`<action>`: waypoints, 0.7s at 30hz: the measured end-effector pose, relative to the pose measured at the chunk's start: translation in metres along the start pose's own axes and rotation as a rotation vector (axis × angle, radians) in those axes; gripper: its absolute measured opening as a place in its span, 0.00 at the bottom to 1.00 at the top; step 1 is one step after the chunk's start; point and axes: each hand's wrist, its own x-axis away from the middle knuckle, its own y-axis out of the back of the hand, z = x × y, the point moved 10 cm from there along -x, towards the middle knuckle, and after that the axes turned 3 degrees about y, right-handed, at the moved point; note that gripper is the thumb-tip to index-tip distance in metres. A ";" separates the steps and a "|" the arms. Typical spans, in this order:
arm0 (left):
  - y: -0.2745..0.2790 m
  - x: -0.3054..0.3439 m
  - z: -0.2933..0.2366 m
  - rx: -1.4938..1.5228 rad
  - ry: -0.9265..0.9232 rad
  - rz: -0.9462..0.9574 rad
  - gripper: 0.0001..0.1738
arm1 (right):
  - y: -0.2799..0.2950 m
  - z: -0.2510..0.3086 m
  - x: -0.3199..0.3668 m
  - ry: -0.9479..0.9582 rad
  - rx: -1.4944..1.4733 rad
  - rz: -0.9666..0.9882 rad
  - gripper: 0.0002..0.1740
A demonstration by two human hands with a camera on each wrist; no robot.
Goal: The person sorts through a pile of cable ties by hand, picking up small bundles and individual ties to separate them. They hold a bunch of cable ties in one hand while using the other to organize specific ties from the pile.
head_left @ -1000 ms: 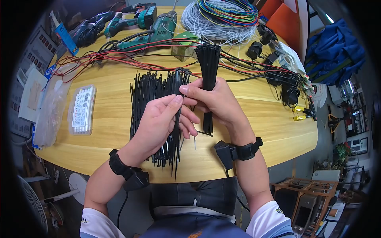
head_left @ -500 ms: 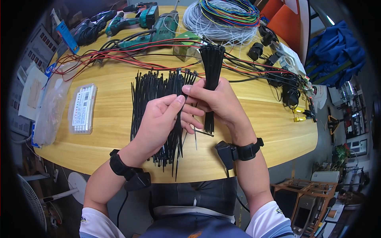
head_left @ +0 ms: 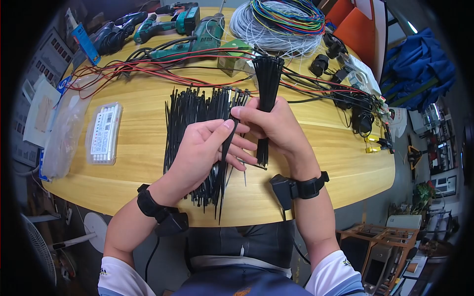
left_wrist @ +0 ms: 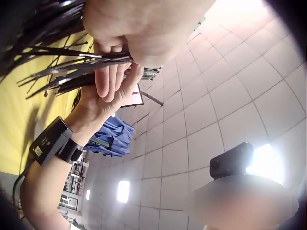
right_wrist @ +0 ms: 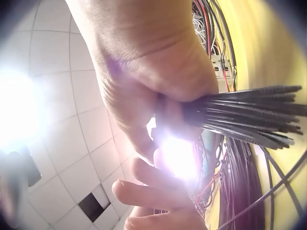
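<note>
My right hand (head_left: 276,129) grips a thick bundle of black cable ties (head_left: 268,81), held upright above the wooden table (head_left: 321,163). My left hand (head_left: 205,150) pinches a single black cable tie (head_left: 228,143) between thumb and forefinger, right beside the right hand's fingers. Under both hands a loose pile of black cable ties (head_left: 190,116) is spread on the table. In the right wrist view the right hand (right_wrist: 153,81) clasps the bundle (right_wrist: 249,115), with the left fingers (right_wrist: 153,191) below. The left wrist view shows the tie tails (left_wrist: 62,72) crossing the right hand (left_wrist: 108,91).
Green power drills (head_left: 197,32) and a coil of grey and coloured wire (head_left: 276,22) lie at the table's far side. Red and black wires (head_left: 148,69) run across it. A clear plastic box (head_left: 102,133) and a plastic bag (head_left: 61,133) sit at the left, black connectors (head_left: 358,116) at the right.
My left hand has slid slightly right and down with the pinched tie, closer to the right hand's fingers. The right hand keeps the bundle upright in about the same place.
</note>
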 end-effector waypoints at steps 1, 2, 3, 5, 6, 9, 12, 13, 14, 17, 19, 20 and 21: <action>-0.001 0.000 0.000 0.007 0.002 0.008 0.22 | 0.001 0.001 0.000 0.006 -0.001 -0.012 0.12; 0.000 0.000 0.000 -0.002 -0.007 0.005 0.22 | 0.001 0.001 0.000 0.009 0.007 -0.006 0.12; 0.001 0.000 0.000 -0.012 -0.015 0.002 0.22 | 0.000 0.001 0.000 0.012 0.016 -0.001 0.11; 0.001 0.000 -0.002 -0.028 -0.033 -0.004 0.22 | -0.002 0.001 0.000 0.009 0.037 0.006 0.11; 0.001 0.000 -0.003 -0.035 -0.043 -0.007 0.22 | -0.003 0.000 0.000 0.003 0.051 0.007 0.11; 0.001 0.000 -0.004 -0.030 -0.050 -0.009 0.22 | -0.002 -0.002 -0.001 -0.008 0.055 0.019 0.11; 0.002 0.001 -0.002 -0.017 -0.036 -0.020 0.21 | -0.004 -0.003 -0.001 -0.018 0.031 0.029 0.11; 0.002 0.001 -0.001 -0.012 -0.030 -0.026 0.20 | -0.005 -0.003 0.000 -0.021 0.020 0.031 0.11; 0.002 0.001 -0.001 -0.011 -0.031 -0.018 0.21 | -0.006 -0.002 0.000 -0.020 0.012 0.038 0.11; 0.001 0.001 -0.001 -0.013 -0.034 -0.008 0.22 | -0.007 -0.002 0.000 -0.010 -0.009 0.049 0.11; 0.002 0.001 -0.002 -0.022 -0.040 -0.020 0.22 | -0.006 -0.002 -0.001 0.007 -0.021 0.042 0.10; 0.002 0.001 -0.002 -0.018 -0.038 -0.022 0.22 | -0.005 -0.001 -0.001 0.012 -0.026 0.033 0.10; 0.002 0.001 -0.002 -0.014 -0.036 -0.023 0.22 | -0.004 0.000 -0.001 0.017 -0.032 0.024 0.10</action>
